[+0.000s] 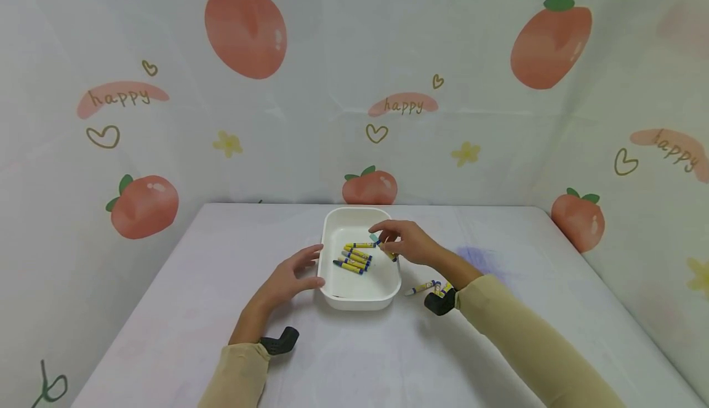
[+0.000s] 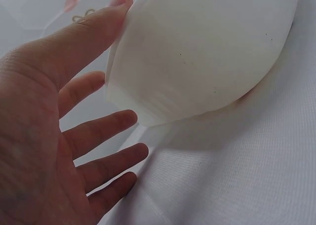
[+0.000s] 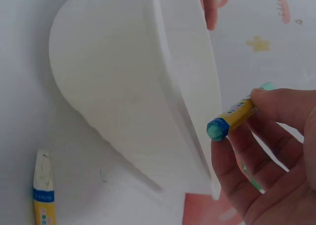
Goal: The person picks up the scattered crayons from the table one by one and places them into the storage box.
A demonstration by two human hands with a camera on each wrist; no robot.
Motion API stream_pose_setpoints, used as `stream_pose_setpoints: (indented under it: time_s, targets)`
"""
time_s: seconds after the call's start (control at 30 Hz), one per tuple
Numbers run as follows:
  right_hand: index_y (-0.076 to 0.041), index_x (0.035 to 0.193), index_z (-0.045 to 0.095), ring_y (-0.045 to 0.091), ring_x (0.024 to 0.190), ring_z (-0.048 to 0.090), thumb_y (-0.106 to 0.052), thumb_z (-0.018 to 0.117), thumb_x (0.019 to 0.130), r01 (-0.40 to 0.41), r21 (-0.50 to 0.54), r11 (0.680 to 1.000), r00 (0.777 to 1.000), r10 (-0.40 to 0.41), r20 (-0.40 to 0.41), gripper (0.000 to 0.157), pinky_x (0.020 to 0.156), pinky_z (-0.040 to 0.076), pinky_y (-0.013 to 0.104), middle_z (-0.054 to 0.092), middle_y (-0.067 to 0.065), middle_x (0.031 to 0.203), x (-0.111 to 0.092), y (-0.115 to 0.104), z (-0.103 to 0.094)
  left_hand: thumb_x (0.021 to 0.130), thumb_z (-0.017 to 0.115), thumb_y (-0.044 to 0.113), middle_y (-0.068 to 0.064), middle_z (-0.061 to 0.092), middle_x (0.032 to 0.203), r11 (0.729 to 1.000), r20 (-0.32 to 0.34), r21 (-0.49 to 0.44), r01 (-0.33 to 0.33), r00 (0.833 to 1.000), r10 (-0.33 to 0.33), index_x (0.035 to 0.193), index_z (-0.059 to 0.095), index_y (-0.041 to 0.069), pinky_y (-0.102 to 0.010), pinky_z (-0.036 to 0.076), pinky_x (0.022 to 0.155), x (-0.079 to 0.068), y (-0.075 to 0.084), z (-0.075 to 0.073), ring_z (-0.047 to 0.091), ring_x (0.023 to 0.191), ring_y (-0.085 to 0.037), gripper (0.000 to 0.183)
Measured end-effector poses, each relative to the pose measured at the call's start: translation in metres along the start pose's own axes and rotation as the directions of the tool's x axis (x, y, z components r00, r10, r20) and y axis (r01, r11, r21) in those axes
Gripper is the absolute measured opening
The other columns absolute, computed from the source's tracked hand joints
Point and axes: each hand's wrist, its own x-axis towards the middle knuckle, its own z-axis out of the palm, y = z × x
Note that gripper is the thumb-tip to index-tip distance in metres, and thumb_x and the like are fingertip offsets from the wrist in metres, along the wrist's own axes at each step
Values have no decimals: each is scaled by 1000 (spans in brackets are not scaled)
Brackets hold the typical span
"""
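A white plastic tray point(image 1: 362, 304) stands on the table with several yellow-wrapped crayons point(image 1: 351, 267) lying on its floor. My left hand point(image 1: 287, 277) rests against the tray's left side, fingers loosely spread; in the left wrist view its thumb touches the rim. Over the right rim, my right hand point(image 1: 411, 242) pinches a mint-green crayon point(image 3: 238, 115) with a yellow wrapper and blue bands. That crayon is tilted and held between thumb and fingers.
Several more crayons point(image 1: 422, 288) lie on the table right of the tray, partly hidden by the right wrist. A white-tipped crayon point(image 3: 44, 185) shows close by in the right wrist view. Behind the table hangs a peach-printed cloth point(image 1: 310, 149). A purple smudge point(image 1: 479, 260) marks the tabletop.
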Motion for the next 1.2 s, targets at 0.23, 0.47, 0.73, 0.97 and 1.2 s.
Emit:
stream_pose_setpoints:
  time_s: [0.23, 0.47, 0.73, 0.97, 1.2]
  targets:
    - [-15, 109, 58, 11, 74, 55, -6, 61, 78, 33, -66, 997, 993, -25, 117, 32, 58, 49, 24, 60, -4, 85, 8, -3, 11, 63, 73, 42, 12, 45, 123, 1000, -2, 2, 0, 1000, 0, 123, 37, 47, -54, 29, 91, 1, -1, 0, 39, 115, -14, 70]
    - [-11, 111, 57, 15, 75, 55, -6, 60, 80, 12, -65, 998, 982, 1, 187, 32, 59, 49, 24, 59, 4, 90, 15, -8, 20, 64, 73, 41, 11, 45, 123, 1000, 1, -5, -8, 1000, 8, 124, 37, 45, -54, 29, 91, 0, -2, 1, 39, 115, -14, 70]
    - [-14, 108, 59, 15, 76, 55, -5, 60, 80, 22, -34, 999, 979, -15, 201, 30, 60, 50, 26, 59, 3, 88, 18, -15, 26, 64, 72, 40, 11, 45, 123, 1000, 6, -14, -22, 1000, 22, 127, 37, 40, -54, 29, 91, 1, -3, 0, 39, 115, -14, 72]
    - [-18, 106, 59, 15, 76, 55, -2, 58, 80, 24, -9, 1000, 976, -21, 216, 31, 59, 51, 32, 59, 11, 90, 18, -19, 28, 64, 72, 42, 12, 45, 123, 1000, 3, -1, -27, 1000, 27, 128, 37, 39, -53, 29, 91, 1, -2, 0, 39, 115, -14, 73]
    - [-16, 104, 59, 16, 75, 55, -2, 60, 79, 39, 18, 999, 983, -41, 180, 29, 59, 50, 35, 60, 8, 87, 15, -19, 22, 64, 71, 43, 12, 44, 124, 1000, 2, 12, -14, 1000, 14, 126, 36, 44, -54, 30, 90, 1, -1, -1, 39, 115, -14, 71]
